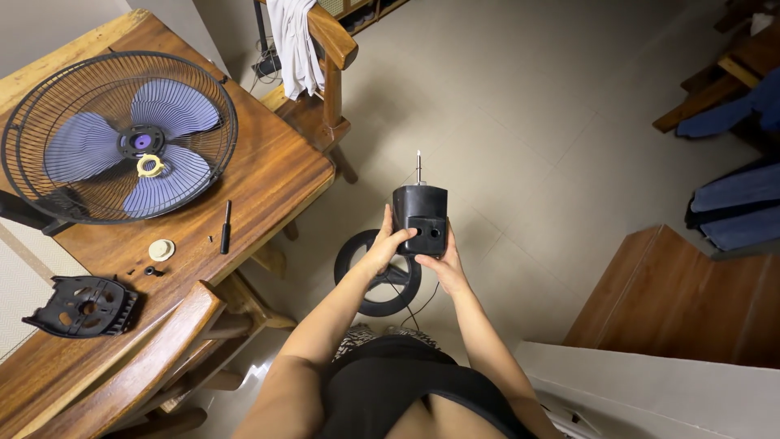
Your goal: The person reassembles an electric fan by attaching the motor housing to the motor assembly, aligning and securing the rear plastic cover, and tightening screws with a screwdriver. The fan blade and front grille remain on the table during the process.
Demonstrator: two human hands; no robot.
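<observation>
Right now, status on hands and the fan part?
Left hand and right hand both grip black fan motor housing, shaft up. Round base below on floor. Nothing in the way.

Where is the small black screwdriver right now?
The screwdriver lies on the wooden table at the left of the head view, just right of the fan guard and near the round cream cap.

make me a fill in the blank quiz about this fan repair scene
1. Both hands hold the black fan motor housing, its metal shaft pointing ____.
2. The fan blades inside the wire fan guard are ____ in colour.
3. The screwdriver lies on the wooden ____.

Missing words: up; purple; table
</observation>
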